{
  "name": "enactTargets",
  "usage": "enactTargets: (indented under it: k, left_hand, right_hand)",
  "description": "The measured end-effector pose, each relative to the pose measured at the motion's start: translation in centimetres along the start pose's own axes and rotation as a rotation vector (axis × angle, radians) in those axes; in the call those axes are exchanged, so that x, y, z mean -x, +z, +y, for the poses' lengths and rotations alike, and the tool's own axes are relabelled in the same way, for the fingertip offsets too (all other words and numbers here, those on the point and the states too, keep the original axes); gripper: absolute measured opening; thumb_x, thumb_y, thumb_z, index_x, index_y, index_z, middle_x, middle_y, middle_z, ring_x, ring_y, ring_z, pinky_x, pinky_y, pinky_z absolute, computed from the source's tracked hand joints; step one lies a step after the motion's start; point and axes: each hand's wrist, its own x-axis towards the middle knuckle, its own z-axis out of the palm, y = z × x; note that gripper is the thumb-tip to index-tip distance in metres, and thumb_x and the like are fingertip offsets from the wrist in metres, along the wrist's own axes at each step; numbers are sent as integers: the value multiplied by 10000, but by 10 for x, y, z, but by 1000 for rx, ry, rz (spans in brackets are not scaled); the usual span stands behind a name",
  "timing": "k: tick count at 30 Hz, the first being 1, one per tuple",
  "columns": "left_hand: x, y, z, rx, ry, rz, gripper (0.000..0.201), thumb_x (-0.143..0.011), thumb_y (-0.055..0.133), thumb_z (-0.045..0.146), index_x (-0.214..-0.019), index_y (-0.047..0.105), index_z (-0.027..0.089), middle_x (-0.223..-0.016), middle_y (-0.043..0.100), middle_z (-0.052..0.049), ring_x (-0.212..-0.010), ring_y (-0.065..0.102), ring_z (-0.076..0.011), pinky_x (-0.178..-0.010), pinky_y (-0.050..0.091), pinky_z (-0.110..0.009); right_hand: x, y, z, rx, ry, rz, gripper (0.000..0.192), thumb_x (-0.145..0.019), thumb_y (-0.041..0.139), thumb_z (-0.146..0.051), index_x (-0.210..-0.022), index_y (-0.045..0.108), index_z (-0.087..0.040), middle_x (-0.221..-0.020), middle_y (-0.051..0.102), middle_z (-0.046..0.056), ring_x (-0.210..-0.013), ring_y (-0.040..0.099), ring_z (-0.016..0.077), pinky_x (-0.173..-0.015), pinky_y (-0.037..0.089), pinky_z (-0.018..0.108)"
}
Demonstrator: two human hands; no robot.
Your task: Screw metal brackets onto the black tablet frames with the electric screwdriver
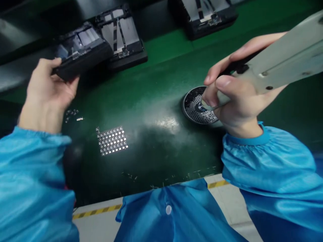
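The right hand (241,97) is curled round a pale power screwdriver (285,57). The screwdriver's tip points down at the middle of a round tray (196,116) with lots of little holes. Whether the tip touches the round tray, or has a screw on it, I can't tell.

The left hand (47,89), well to the left of the round tray, grips a black case (87,55) with an open gadget in it, thumb at the top edge and fingers below. The case is tilted and a bit blurry. It is well apart from the right hand.

The step now looks like using the screwdriver at the round tray while the other hand minds the case. The next move seems to call for a steady left hand and a straight tip.

Farther out, to the left of the round tray and beyond it, sits a second open gadget (123,37). A third open gadget (207,20) is straight beyond the round tray. To its left and nearer the person, tiny metal parts (112,140) lie in neat rows on the green worktop (156,161).
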Motion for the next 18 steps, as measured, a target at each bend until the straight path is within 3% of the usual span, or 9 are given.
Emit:
enactTargets:
  k: [3, 6, 9, 11, 14, 16, 18]
  left_hand:
    - [90, 35, 9, 31, -44, -71, 109, -890, 818, 439, -998, 831, 454, -1369, 823, 297, -1609, 569, -319, -1218, 661, -581]
    - [174, 68, -7, 47, -220, -53, 157, -808, 893, 275, -923, 838, 365, -1136, 894, 87, -1264, 808, -332, -958, 737, -525]
    - [230, 88, -37, 43, -341, -157, 463, -755, 991, 305, -1154, 756, 320, -1053, 873, -3, -1049, 858, -329, -876, 755, -512]
    - [251, 93, -53, 15, -345, -281, 641, -801, 970, 358, -1366, 670, 320, -1210, 865, -53, -1090, 858, -319, -941, 761, -522]
    - [261, 88, -61, -249, -308, -436, 679, -936, 869, 556, -1513, 637, 283, -1371, 792, -132, -1067, 835, -314, -909, 753, -519]
    - [257, 76, -58, -556, -182, -466, 698, -1002, 779, 668, -1551, 682, 248, -1372, 742, -158, -970, 790, -323, -851, 726, -557]
    - [244, 59, -53, -810, 4, -409, 655, -1037, 746, 667, -1539, 729, 246, -1362, 715, -154, -965, 748, -339, -898, 695, -598]
  right_hand:
    - [1, 1, 2, -120, -76, -60, 313, -892, 850, -162, -1122, 640, -132, -806, 555, 16, -616, 637, 123, -362, 314, 191]
    - [1, 4, 0, -93, -39, -55, 323, -880, 872, -185, -1092, 633, -135, -805, 528, 11, -637, 651, 132, -368, 323, 211]
    - [2, 4, 3, -46, -90, -32, 361, -886, 904, -279, -1085, 643, -129, -814, 524, 12, -585, 602, 105, -366, 308, 210]
    - [3, 1, 6, 5, -119, -17, 408, -882, 923, -354, -1072, 641, -128, -830, 504, 14, -570, 581, 86, -373, 302, 205]
    - [3, -3, 6, 97, -66, -52, 492, -881, 928, -461, -1039, 580, -151, -861, 488, 10, -542, 545, 68, -381, 297, 228]
    - [2, -3, 4, 109, -15, -97, 515, -886, 917, -495, -1027, 542, -171, -802, 472, -3, -522, 530, 92, -386, 294, 257]
    - [1, 0, -2, 125, 40, -70, 683, -808, 949, -666, -982, 497, -184, -710, 399, -23, -485, 491, 120, -376, 259, 285]
